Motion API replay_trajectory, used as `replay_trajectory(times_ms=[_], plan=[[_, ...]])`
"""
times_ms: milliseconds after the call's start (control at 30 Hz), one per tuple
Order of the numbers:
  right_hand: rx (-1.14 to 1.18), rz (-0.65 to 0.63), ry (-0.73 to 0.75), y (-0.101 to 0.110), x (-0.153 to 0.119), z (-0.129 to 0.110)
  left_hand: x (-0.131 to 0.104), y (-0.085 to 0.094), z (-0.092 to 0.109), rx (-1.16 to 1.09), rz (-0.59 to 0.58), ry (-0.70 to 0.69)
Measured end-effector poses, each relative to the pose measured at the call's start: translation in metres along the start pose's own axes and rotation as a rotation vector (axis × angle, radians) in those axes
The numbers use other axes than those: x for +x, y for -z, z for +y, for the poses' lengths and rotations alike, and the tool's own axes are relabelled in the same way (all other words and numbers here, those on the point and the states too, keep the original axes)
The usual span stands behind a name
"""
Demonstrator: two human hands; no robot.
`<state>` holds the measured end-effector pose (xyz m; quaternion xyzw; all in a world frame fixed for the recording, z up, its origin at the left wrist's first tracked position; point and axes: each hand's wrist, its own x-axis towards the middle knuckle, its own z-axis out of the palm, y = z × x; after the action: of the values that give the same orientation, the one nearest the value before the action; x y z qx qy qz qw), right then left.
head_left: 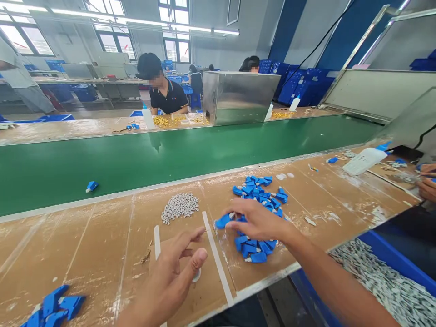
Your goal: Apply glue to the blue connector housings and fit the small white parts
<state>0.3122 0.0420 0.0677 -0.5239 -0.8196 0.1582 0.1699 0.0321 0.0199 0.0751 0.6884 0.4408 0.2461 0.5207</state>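
My right hand pinches a blue plastic piece between thumb and fingers, at the left side of a heap of similar blue pieces. Some of these show a pale tip. My left hand hovers over the table with thumb and forefinger apart; a faint thin line shows by its fingertips, too fine to name. Beyond it lies a pile of small grey pellets. A small round pale object is partly hidden behind the left thumb.
A green conveyor belt runs behind the brown table, carrying one blue piece. More blue pieces lie at lower left. A white bottle lies tilted at right, near another person's hand. A blue bin holds many pale parts.
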Motion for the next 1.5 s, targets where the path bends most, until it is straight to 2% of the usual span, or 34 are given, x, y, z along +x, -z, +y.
replay_trajectory(times_ms=[67,167,233,300,367,433,500,567,700,833,1000,1167,1300,1400,1500], plan=[[0.233,-0.033,0.141,-0.003,-0.011,-0.035,-0.010,-0.004,-0.001,-0.026,0.015,0.001],[0.451,0.003,0.242,-0.019,-0.023,-0.072,-0.026,-0.007,-0.005,-0.116,-0.156,0.061],[0.544,0.006,0.216,-0.032,-0.032,-0.082,-0.036,-0.005,-0.011,-0.217,-0.278,0.137],[0.663,-0.015,0.101,-0.046,-0.043,-0.081,-0.046,0.000,-0.021,-0.341,-0.325,0.214],[0.712,0.015,-0.070,-0.060,-0.052,-0.072,-0.054,0.010,-0.033,-0.490,-0.273,0.256],[0.637,0.088,-0.179,-0.076,-0.056,-0.063,-0.060,0.021,-0.046,-0.638,-0.146,0.281],[0.560,0.114,-0.203,-0.093,-0.055,-0.058,-0.064,0.029,-0.058,-0.753,-0.005,0.305],[0.542,0.112,-0.215,-0.109,-0.051,-0.059,-0.064,0.031,-0.068,-0.821,0.081,0.331],[0.589,0.147,-0.257,-0.130,-0.038,-0.067,-0.062,0.022,-0.082,-0.889,0.125,0.348],[0.651,0.121,-0.254,-0.136,-0.027,-0.069,-0.061,0.016,-0.089,-0.950,0.157,0.364],[0.615,0.112,-0.230,-0.134,-0.022,-0.071,-0.058,0.017,-0.094,-0.985,0.171,0.384],[0.468,0.106,-0.057,-0.126,-0.025,-0.080,-0.057,0.016,-0.098,-0.974,0.189,0.396],[0.390,0.019,0.040,-0.121,-0.029,-0.086,-0.054,0.013,-0.096,-0.973,0.174,0.378],[0.397,0.002,0.031,-0.120,-0.030,-0.086,-0.051,0.009,-0.091,-1.003,0.164,0.356],[0.555,0.043,-0.077,-0.121,-0.031,-0.082,-0.049,0.004,-0.086,-1.070,0.128,0.324]])
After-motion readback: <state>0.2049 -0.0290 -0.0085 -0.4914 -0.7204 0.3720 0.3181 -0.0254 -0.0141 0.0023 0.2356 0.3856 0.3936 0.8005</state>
